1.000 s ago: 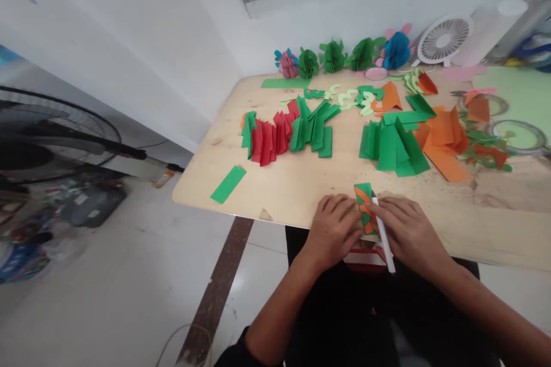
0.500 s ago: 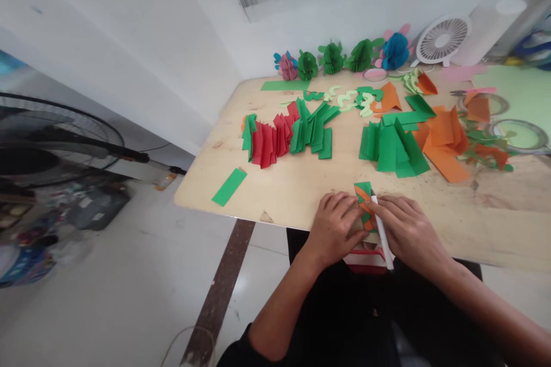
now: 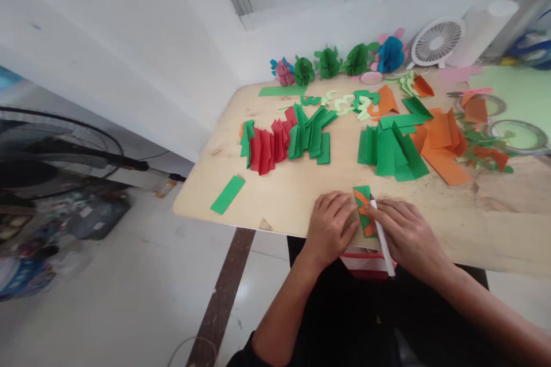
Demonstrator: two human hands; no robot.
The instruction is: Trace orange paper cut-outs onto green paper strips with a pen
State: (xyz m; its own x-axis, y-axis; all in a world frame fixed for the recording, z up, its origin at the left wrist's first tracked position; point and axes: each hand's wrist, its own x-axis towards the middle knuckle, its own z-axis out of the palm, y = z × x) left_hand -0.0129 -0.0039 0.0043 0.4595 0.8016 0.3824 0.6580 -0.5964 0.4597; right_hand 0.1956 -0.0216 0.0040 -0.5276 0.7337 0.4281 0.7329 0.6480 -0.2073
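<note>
A small green paper strip (image 3: 366, 190) lies near the table's front edge with an orange curved paper cutout (image 3: 361, 199) on top of it. My left hand (image 3: 331, 223) rests on the table at the strip's left side, fingers lying flat and holding nothing. My right hand (image 3: 407, 229) grips a white pen (image 3: 384, 243), its dark tip up by the cutout's right side. The right fingertips also reach over the strip, covering part of the cutout.
Folded green papers (image 3: 391, 152) and orange papers (image 3: 443, 137) lie ahead to the right. Red folded papers (image 3: 262, 149) and a green strip (image 3: 228, 195) are to the left. Behind stand paper-ball figures (image 3: 329, 63), a white fan (image 3: 437, 43) and tape rolls (image 3: 519, 135).
My left hand has slid slightly left, off the strip, so more of the green paper and orange cutout shows. The right hand still holds the pen at nearly the same spot.
</note>
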